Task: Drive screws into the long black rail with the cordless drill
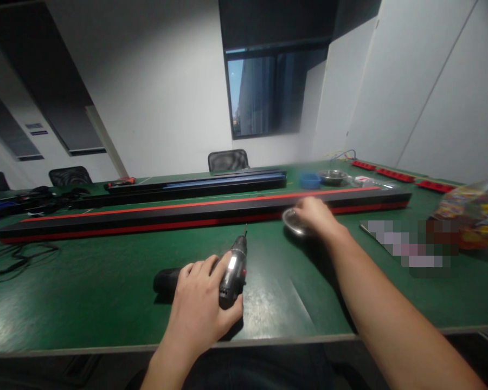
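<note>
My left hand [203, 298] is wrapped round a black and grey cordless drill [232, 276], which lies on its side on the green table. Its thin bit [245, 229] points away from me, and its handle end sticks out to the left of my fingers. Farther forward and to the right, my right hand [314, 210] is closed at the rim of a small shiny metal bowl [295, 223]. The fingertips are partly hidden, and the bowl's contents do not show. Just behind the bowl runs a long black bar with red stripes [179, 213].
More long dark bars [203, 187] lie farther back. Behind the striped bar stand a blue container [310, 180] and another metal bowl [332, 176]. A bottle with a yellow cap [477, 211] stands at the right. Black cables [16, 260] lie at the left.
</note>
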The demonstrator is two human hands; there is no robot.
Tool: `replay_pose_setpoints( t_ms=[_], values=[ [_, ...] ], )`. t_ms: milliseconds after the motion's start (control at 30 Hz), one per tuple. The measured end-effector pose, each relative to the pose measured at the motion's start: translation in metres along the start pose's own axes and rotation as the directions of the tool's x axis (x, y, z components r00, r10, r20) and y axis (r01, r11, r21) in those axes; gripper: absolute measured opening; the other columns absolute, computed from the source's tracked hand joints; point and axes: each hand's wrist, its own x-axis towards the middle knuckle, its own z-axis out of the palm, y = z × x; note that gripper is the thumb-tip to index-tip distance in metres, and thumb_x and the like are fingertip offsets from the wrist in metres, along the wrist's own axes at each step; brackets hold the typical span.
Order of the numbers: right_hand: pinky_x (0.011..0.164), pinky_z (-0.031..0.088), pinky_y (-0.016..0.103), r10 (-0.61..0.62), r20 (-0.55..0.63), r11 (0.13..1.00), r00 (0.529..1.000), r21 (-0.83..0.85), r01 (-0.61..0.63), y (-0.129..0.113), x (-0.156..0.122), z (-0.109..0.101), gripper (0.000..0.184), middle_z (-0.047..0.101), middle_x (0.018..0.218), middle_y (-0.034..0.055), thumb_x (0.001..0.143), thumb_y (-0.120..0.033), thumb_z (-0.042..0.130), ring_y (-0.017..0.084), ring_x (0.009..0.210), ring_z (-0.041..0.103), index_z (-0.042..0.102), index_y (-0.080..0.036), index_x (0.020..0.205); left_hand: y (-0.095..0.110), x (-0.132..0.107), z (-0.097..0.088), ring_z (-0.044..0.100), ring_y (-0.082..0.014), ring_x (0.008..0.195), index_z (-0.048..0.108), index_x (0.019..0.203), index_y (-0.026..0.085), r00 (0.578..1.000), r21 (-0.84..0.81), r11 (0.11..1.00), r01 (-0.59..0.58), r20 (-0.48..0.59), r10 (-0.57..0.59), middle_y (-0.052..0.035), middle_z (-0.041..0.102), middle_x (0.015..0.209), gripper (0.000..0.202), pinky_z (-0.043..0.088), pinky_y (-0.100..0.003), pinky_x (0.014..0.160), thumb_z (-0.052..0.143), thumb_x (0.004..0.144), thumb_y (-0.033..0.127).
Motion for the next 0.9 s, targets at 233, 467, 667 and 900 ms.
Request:
replay_pose_setpoints(
  t_ms=[233, 467, 667, 900],
  values=[
    [0.074, 0.050, 0.022, -0.238, 0.044, 0.817, 0.970, 0.549, 0.176, -0.068, -0.018, 0.020, 0.018, 0.078, 0.100, 0.0100, 0.096, -0.024, 0.065, 0.017, 0.083, 0.071, 0.079, -0.014, 0.101, 0.001, -0.001, -0.002, 0.056, -0.0328, 0.116, 0.046, 0.151, 0.030, 1.000, -0.005, 1.000, 0.004, 0.000, -0.004, -0.0098, 0.061, 0.134, 0.071, 0.036, -0.052, 0.106, 0.065, 0.084, 0.041],
    [0.069, 0.050, 0.023, -0.150, 0.216, 0.757, 0.965, 0.653, -0.029, -0.088, -0.032, 0.082, 0.023, 0.078, 0.093, 0.0105, 0.099, -0.028, 0.062, 0.015, 0.074, 0.070, 0.077, -0.011, 0.103, 0.001, -0.001, -0.001, 0.056, -0.0334, 0.117, 0.046, 0.151, 0.031, 1.000, -0.004, 1.000, 0.002, -0.006, -0.002, -0.0100, 0.061, 0.135, 0.072, 0.037, -0.052, 0.106, 0.066, 0.083, 0.041],
    [0.081, 0.050, 0.024, -0.161, 0.206, 0.778, 0.965, 0.629, -0.004, -0.086, -0.027, 0.100, 0.023, 0.078, 0.102, 0.0116, 0.097, -0.028, 0.064, 0.018, 0.090, 0.072, 0.079, -0.012, 0.103, -0.001, -0.002, -0.003, 0.055, -0.0330, 0.120, 0.047, 0.150, 0.031, 1.000, -0.023, 1.000, -0.008, 0.009, 0.008, -0.0089, 0.060, 0.136, 0.070, 0.037, -0.052, 0.107, 0.066, 0.082, 0.039],
    [0.073, 0.049, 0.023, -0.156, 0.228, 0.787, 0.961, 0.616, -0.018, -0.083, -0.026, 0.099, 0.024, 0.078, 0.097, 0.0124, 0.098, -0.027, 0.063, 0.018, 0.084, 0.071, 0.079, -0.010, 0.101, -0.001, -0.006, -0.004, 0.054, -0.0328, 0.121, 0.047, 0.148, 0.033, 1.000, -0.041, 0.999, -0.011, 0.003, 0.011, -0.0081, 0.060, 0.135, 0.070, 0.037, -0.052, 0.107, 0.067, 0.081, 0.039]
  ],
)
